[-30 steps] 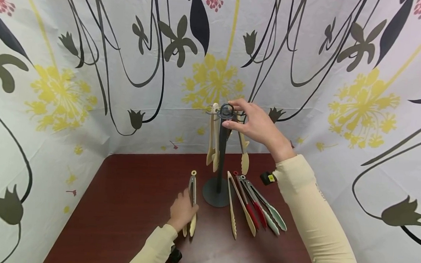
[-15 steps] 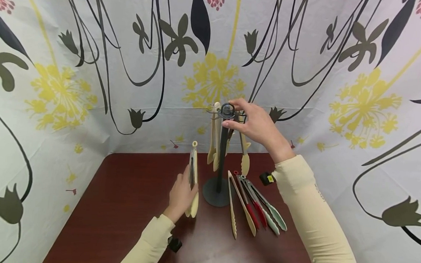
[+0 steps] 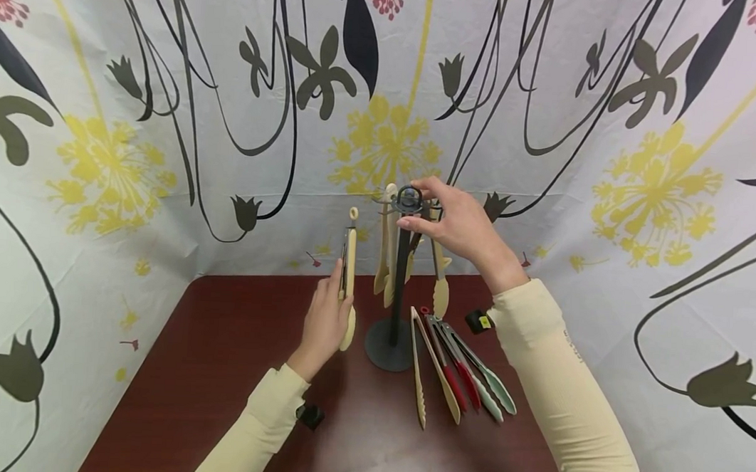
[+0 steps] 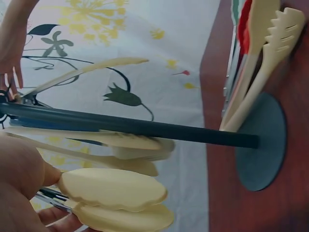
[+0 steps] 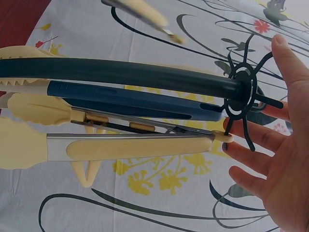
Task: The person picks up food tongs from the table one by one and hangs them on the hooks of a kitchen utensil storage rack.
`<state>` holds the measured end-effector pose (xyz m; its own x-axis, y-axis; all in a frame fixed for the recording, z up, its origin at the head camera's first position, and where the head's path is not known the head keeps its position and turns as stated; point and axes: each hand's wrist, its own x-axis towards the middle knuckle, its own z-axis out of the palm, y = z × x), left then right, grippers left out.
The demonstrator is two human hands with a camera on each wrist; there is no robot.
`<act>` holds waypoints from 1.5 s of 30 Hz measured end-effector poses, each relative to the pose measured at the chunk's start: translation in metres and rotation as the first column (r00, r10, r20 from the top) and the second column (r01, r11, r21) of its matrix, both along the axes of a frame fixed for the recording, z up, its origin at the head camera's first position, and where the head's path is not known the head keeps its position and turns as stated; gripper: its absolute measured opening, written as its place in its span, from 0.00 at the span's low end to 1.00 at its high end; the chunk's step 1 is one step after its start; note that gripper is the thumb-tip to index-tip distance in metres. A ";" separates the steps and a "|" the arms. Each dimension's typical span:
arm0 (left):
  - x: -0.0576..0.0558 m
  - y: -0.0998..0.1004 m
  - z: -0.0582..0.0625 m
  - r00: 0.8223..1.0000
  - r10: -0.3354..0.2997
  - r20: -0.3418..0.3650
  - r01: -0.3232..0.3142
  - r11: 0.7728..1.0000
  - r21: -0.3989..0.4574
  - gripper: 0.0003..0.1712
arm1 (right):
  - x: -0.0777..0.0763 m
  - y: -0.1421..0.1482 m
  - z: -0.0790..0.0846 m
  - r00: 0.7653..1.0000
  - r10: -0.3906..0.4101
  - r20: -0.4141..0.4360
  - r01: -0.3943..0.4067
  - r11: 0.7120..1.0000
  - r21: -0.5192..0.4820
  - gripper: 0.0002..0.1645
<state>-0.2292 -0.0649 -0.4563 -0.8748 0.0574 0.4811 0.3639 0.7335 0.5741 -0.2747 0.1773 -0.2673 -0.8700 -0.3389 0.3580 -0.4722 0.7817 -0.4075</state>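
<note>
My left hand grips a pair of cream-and-steel tongs, loop end up, left of a dark stand. The left wrist view shows the scalloped cream heads beside my palm; the loop is near the top of the right wrist view, apart from the hooks. My right hand is at the stand's top, thumb and fingers spread around the hook ring, fingertips near or touching it. Cream-and-steel tongs and a blue-handled utensil hang from the hooks.
Right of the round base, several tongs lie fanned on the dark red table: beige tongs, red-tipped tongs and mint-tipped tongs. A floral cloth stands behind and at both sides.
My left hand has lifted the cream-and-steel tongs off the table and raised them beside the stand. My right hand stays at the stand's top.
</note>
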 end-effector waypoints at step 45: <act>-0.022 0.010 0.017 0.989 -0.146 -0.030 0.147 0.989 0.009 0.48 | 0.002 0.004 0.001 1.000 0.014 -0.003 -0.014 1.000 0.014 0.45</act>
<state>-0.2516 -0.0553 -0.4395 -0.8429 0.1787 0.5076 0.4837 0.6649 0.5692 -0.2724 0.1809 -0.2664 -0.8642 -0.3556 0.3559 -0.4840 0.7806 -0.3954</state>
